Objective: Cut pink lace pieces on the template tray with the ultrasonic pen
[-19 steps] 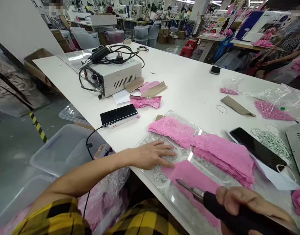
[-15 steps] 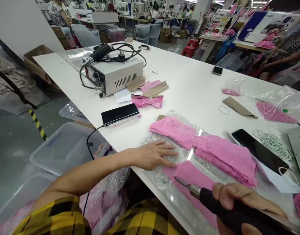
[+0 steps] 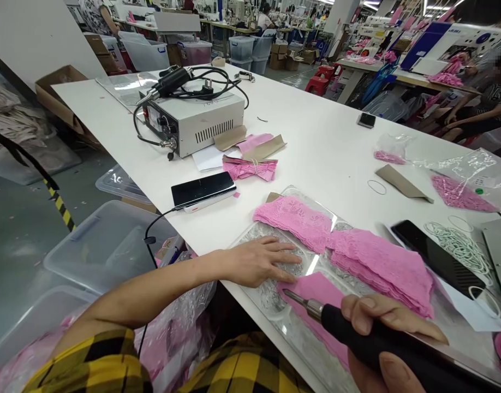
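My left hand [image 3: 261, 261] lies flat with fingers spread on a clear glass plate [image 3: 270, 295] at the table's near edge, its fingertips at the corner of a flat pink fabric piece [image 3: 322, 292]. My right hand [image 3: 383, 338] is wrapped round the black handle of a hot cutting tool [image 3: 357, 333]. The tool's metal tip [image 3: 293, 297] rests at the left end of that pink piece. A stack of pink lace pieces [image 3: 357, 254] lies across the far side of the plate.
A white control box [image 3: 197, 123] with a second hand tool and cables stands at the back left. Phones [image 3: 203, 188] [image 3: 439, 256], pink lace scraps [image 3: 250, 166], rubber bands [image 3: 459, 245] and plastic bags [image 3: 463, 180] lie around. Clear bins [image 3: 107, 245] stand below the table's left edge. Other people sit far right.
My right hand has brought the tool leftward, its tip nearer my left fingertips. My left hand stays flat on the plate.
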Motion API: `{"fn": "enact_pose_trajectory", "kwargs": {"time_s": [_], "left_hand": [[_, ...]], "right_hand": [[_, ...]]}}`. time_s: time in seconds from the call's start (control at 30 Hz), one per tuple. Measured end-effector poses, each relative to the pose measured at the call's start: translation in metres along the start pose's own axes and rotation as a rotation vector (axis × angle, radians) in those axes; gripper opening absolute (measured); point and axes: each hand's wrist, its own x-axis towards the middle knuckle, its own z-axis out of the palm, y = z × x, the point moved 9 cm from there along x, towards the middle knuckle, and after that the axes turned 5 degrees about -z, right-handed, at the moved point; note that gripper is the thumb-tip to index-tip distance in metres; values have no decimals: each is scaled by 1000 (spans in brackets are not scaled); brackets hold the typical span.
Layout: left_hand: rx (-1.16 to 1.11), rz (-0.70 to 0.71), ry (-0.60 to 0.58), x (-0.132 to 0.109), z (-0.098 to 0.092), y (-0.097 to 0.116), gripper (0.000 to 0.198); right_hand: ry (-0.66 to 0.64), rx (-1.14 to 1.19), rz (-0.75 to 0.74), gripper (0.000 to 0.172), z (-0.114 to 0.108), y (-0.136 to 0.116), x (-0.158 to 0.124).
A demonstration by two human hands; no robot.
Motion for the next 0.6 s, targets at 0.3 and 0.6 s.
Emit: {"fn": "enact_pose_trajectory", "kwargs": {"time_s": [0.3,0.6], "left_hand": [[11,19,22,-1,-3,3,42],[8,14,-32,-1,0,2,42]], "right_hand": [[-40,-59,-103,13,14,-8,5],[-60,-43,-49,14,13,-3,4]]}}
